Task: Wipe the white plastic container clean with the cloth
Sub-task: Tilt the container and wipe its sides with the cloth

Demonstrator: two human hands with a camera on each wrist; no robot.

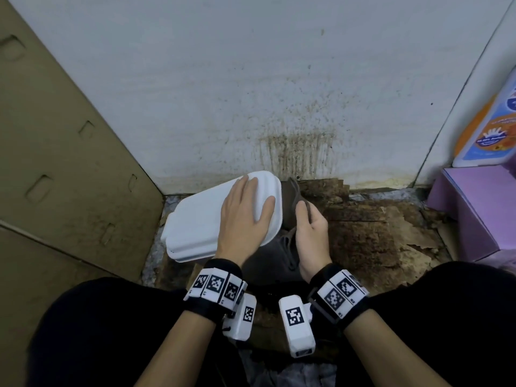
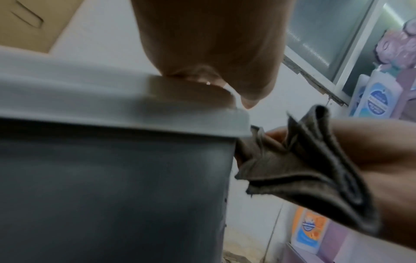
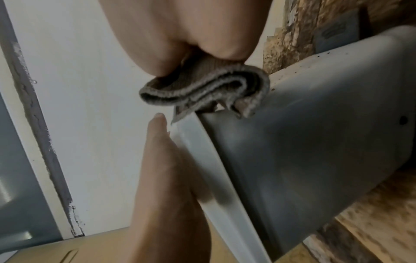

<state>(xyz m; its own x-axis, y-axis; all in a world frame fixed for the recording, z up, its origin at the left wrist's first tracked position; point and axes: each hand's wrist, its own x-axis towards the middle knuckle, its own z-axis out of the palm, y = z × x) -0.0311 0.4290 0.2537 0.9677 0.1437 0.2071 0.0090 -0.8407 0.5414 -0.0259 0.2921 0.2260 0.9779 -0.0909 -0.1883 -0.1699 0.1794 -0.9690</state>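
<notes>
The white plastic container (image 1: pixel 195 219) stands on the floor by the wall, its side (image 2: pixel 112 186) grey in shadow. My left hand (image 1: pixel 245 213) rests flat on its lid, fingers straight and spread; the thumb (image 3: pixel 162 178) lies along the lid's right edge. My right hand (image 1: pixel 310 227) grips a folded grey-brown cloth (image 1: pixel 290 196) and holds it against the container's right side, just under the lid rim. In the right wrist view the cloth (image 3: pixel 202 89) is bunched between thumb and fingers and touches the container's wall (image 3: pixel 303 151). In the left wrist view the cloth (image 2: pixel 303 169) hangs from the right hand.
A large cardboard box (image 1: pixel 55 163) stands close on the left. The white wall (image 1: pixel 279 79) behind is stained with brown splashes. Worn brown cardboard (image 1: pixel 377 233) covers the floor. A purple box (image 1: pixel 474 208) and a bottle (image 1: pixel 491 129) sit at the right. My black-clad knees frame the bottom.
</notes>
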